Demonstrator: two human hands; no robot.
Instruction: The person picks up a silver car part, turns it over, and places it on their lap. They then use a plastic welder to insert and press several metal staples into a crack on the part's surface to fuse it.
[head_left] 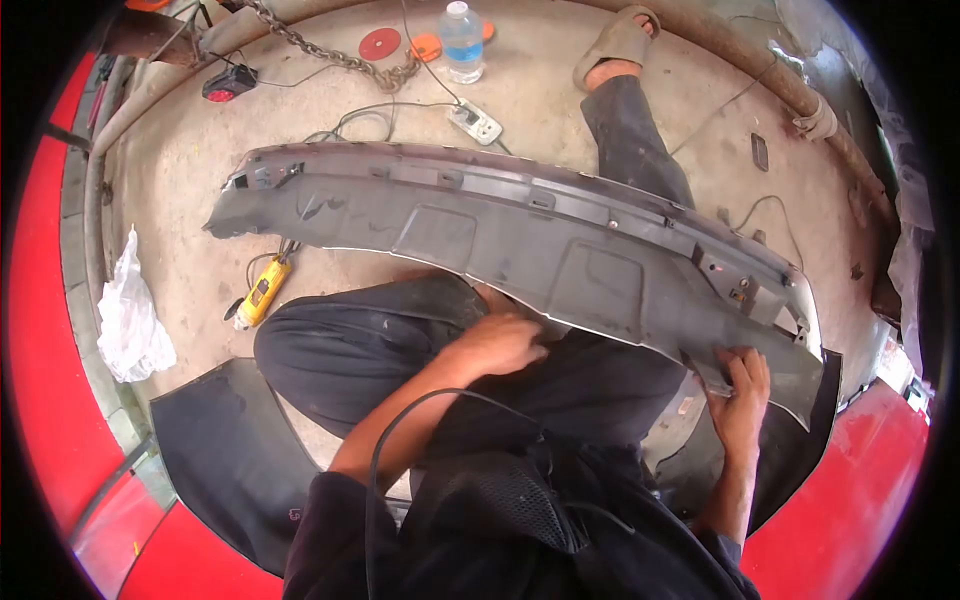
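Note:
A long grey moulded plastic panel (520,255), which looks like a car bumper part, lies tilted across my lap with its ribbed, clip-lined side showing. My right hand (742,385) grips its near edge at the right end, fingers over the top and thumb below. Close to the middle of that near edge is my left hand (505,343), its fingers curled in and slightly blurred. Whatever may be inside those fingers is hidden. Beyond the panel's left end, a yellow power tool (262,290) lies on the floor.
Dark sheets (230,460) lie beside me. A white plastic bag (132,315) stands at left. Farther out are a power strip (474,121), a water bottle (462,45), a chain (315,48), a red disc (380,43) and cables. My sandalled foot (615,60) is stretched forward near a metal pipe (730,40).

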